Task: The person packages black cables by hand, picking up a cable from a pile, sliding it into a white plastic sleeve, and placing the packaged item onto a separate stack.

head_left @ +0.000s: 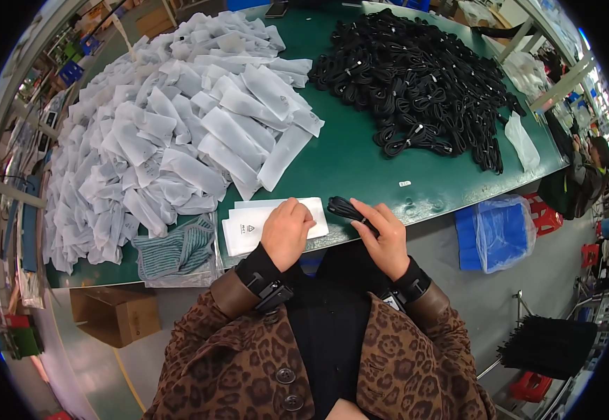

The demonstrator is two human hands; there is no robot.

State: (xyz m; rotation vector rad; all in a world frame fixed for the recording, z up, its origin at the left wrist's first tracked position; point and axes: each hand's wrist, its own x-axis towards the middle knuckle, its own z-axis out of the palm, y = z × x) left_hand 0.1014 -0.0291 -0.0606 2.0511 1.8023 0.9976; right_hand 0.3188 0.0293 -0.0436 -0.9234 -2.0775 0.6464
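Observation:
My right hand (386, 238) grips a bundled black cable (346, 209), which sticks out to the left from between thumb and fingers. Just left of it, my left hand (287, 233) is closed, fingers curled, over a small stack of flat white bags (243, 234) at the table's near edge. Whether those fingers pinch a bag is hidden. A large heap of filled whitish pouches (143, 133) covers the left of the table. On the far right lies a heap of bundled black cables (416, 77).
The green table (339, 157) has a folded teal striped cloth (175, 248) at its near left, a tiny white label (404, 183) and a loose white bag (523, 142) at right. A blue bin with clear lining (493, 234) and a cardboard box (115, 315) stand below.

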